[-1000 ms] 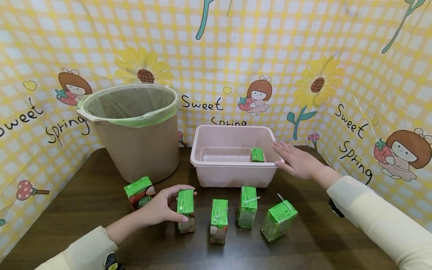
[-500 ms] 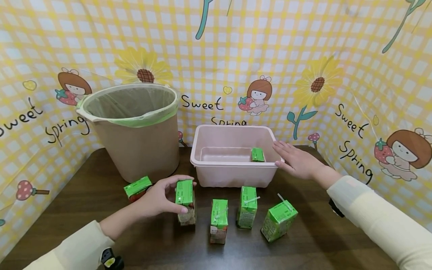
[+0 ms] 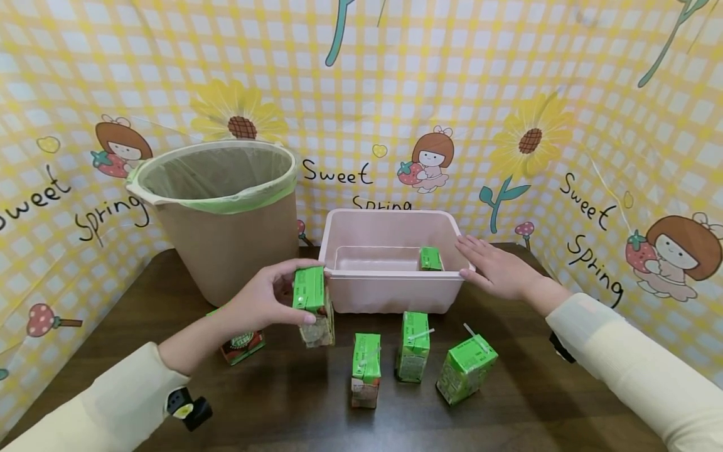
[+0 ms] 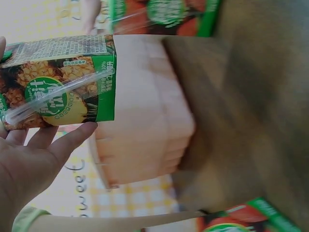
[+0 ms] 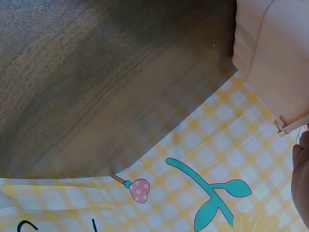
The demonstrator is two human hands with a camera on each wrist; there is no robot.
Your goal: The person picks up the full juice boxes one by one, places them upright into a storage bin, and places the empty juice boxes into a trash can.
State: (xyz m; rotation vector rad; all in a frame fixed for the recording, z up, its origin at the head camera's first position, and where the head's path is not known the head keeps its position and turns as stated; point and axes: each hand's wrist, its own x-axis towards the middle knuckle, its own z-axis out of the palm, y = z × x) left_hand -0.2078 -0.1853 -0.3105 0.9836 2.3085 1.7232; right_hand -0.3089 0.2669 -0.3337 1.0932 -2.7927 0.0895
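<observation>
My left hand point(image 3: 265, 301) grips a green-topped juice box point(image 3: 310, 290) between thumb and fingers, off the table, just in front of the pink plastic bin's left corner. Pineapple pictures and a wrapped straw show on the side of this juice box point(image 4: 58, 92) in the left wrist view. On the right side, my right hand point(image 3: 499, 270) rests against the rim of the pink bin point(image 3: 390, 275), fingers extended. Inside the bin, at its right end, lies another juice box point(image 3: 430, 258). Only the edge of my right hand point(image 5: 301, 179) appears in the right wrist view.
Three juice boxes stand in front of the bin: one in the middle point(image 3: 366, 370), one with a straw point(image 3: 414, 345) and an angled one point(image 3: 467, 370). Another juice box point(image 3: 243, 344) is partly behind my left forearm. A tall lined trash can point(image 3: 237, 245) stands back left.
My left hand has lifted the juice box from the table and carried it up and back toward the bin's left corner. My right hand has stayed on the rim.
</observation>
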